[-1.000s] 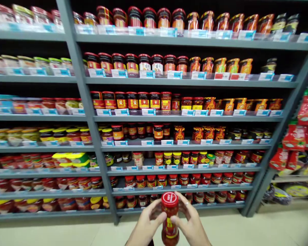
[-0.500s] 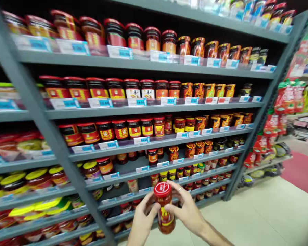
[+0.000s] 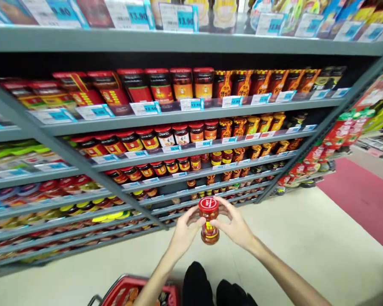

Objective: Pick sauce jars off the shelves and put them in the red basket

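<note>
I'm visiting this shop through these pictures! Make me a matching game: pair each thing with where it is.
Things:
1. Red-lidded glass jar of red sauce
2. Red plastic shopping basket
3. Dark red floor mat
4. Rows of red-capped sauce jars

Places:
A. On the floor, right of the shelving
B. Between the left hand and right hand
C. On grey metal shelves
D. At the bottom edge of the view

Pairs: 1-B, 2-D, 3-A, 4-C

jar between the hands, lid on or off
On: the red lid sits on top of the glass jar, held between the left hand and right hand.
</note>
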{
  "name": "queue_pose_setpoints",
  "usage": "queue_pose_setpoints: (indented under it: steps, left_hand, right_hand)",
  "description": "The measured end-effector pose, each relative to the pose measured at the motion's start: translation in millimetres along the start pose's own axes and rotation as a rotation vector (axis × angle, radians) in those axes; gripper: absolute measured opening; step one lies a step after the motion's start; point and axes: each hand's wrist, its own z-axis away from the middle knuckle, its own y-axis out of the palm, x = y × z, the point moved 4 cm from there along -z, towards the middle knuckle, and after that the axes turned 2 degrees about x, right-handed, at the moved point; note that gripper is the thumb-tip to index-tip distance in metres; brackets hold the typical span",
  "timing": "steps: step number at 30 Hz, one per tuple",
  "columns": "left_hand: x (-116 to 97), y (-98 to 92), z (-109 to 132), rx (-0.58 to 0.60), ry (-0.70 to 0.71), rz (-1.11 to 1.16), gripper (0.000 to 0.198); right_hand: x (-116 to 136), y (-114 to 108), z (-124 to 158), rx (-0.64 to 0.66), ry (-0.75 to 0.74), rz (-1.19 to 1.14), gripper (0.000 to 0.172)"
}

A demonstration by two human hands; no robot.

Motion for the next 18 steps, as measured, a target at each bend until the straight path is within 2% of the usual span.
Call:
queue_pose_setpoints:
  steps: [4, 8, 11, 15, 18]
  left_hand:
    - [-32.7, 15.9, -7.1, -0.003, -0.046, 0.01, 0.062]
    - [-56.1, 34.6, -13.4, -0.091, -0.066, 0.064, 0.073]
    - [-69.0, 48.6, -7.5, -0.113, -0.053, 0.075, 0.069]
    - [-84.7, 65.1, 7.3, -0.093, -0.056, 0.077, 0.065]
    - [-94.4, 76.5, 18.1, -0.091, -0.015, 0.037, 0.062]
  right_hand:
    - [25.9, -21.4, -11.3, 0.055, 0.034, 0.024, 0.071]
    - [38.3, -38.0, -16.7, 0.023, 0.096, -0.07, 0.076]
    - [48.2, -45.4, -7.7, 0.024, 0.119, -0.133, 0.08]
    - [67.4, -55.7, 10.9, 0.091, 0.103, -0.158, 0.071]
    - [76.5, -61.3, 24.7, 0.113, 0.086, -0.162, 0.073]
